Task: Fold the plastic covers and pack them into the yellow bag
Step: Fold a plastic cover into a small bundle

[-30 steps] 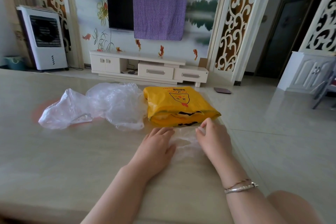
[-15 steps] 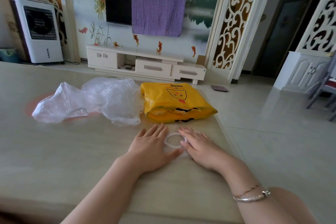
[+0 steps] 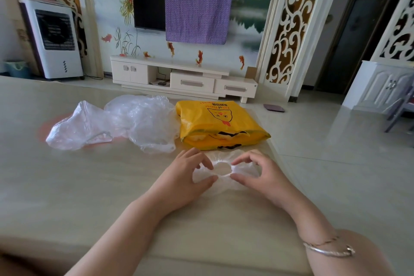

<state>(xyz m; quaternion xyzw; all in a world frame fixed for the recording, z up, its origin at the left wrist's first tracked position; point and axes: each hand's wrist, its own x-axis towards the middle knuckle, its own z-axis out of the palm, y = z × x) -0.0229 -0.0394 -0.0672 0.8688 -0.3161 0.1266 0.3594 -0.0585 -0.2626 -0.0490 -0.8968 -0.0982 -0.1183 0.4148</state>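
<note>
Nearest, at the right wrist, a silver bracelet (image 3: 329, 251); both forearms reaching forward over the table (image 3: 67, 186). Left hand (image 3: 181, 178) and right hand (image 3: 262, 175) now raised onto curled fingertips, each pinching one side of the plastic cover (image 3: 224, 171) at its gathered elastic rim, thumbs below and forefingers above, the round opening showing between them. Half a second back, both palms flat on the sheet, pressing it down; now lifted off and gripping instead, so smoothing looks finished and a fold or a stretch of the rim seems to be starting. Cover lying flat on the table just in front of the yellow bag (image 3: 215, 125), near its mouth, not in it. Judged stage: early in folding this one piece; packing not yet begun for it. Beyond, left of the bag and touching its side, a loose heap of clear plastic covers (image 3: 116, 123), crumpled, unfolded, well apart from the hands, so plenty left to do. Further off, on the floor beyond the table, a white TV stand (image 3: 179, 78) and a dark screen half draped with a purple cloth (image 3: 198, 6); an air cooler (image 3: 53, 38) at far left.
</note>
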